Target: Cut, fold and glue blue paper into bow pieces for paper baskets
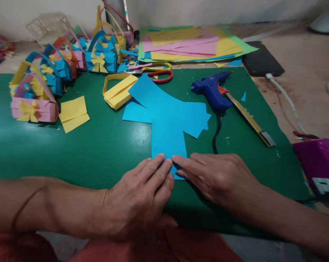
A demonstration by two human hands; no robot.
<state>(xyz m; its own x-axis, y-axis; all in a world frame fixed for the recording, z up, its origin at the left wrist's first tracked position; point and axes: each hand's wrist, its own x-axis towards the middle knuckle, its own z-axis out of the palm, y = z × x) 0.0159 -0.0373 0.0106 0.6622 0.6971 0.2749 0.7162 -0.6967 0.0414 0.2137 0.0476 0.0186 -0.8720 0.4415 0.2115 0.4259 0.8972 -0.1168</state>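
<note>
A blue paper piece (pixel 168 134) lies upright on the green mat, its lower end between my hands. My left hand (pixel 142 194) rests on its lower left part, fingers stretched out and lying flat. My right hand (pixel 221 176) is at its lower right edge; the index fingertip presses on the paper and another digit sits just below, with the paper seemingly pinched there. The fingertips of both hands nearly touch. Under and beyond this piece lie more blue paper cutouts (pixel 193 116), overlapping at odd angles.
A yellow paper basket (pixel 120 92), scissors (pixel 160 76), a blue glue gun (pixel 212 89) and a cutter knife (pixel 248 118) lie beyond. Finished paper baskets (pixel 35 109) and a folded yellow paper (pixel 74 113) are at left. Coloured sheets (pixel 188 43) and a phone (pixel 262 60) lie behind.
</note>
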